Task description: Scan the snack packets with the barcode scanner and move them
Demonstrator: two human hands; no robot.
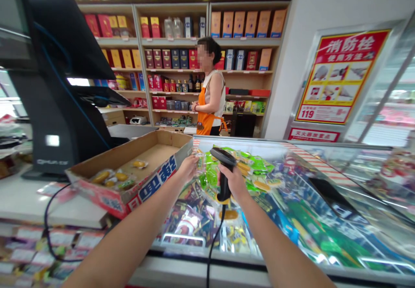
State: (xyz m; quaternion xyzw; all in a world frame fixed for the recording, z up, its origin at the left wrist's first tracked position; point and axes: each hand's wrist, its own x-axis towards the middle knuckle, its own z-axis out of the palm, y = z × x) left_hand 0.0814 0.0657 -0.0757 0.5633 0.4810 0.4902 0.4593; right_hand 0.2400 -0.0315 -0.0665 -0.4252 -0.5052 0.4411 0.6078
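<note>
My right hand [234, 183] is wrapped round the grip of a black corded barcode scanner [223, 167], whose head points left over a pile of green and yellow snack packets [256, 169] lying on the glass freezer lid [340, 193]. My left hand [188, 167] pinches the edge of one clear packet [198, 157] at the left end of the pile, right beside the corner of an open cardboard box [136, 180].
The cardboard box holds a few yellow snack packets [112, 177]. A black point-of-sale terminal [55, 89] stands on the white counter [29, 201] at left. A person in an orange apron [210, 93] stands before shelves of boxed goods. A red fire-hydrant poster [340, 76] hangs at right.
</note>
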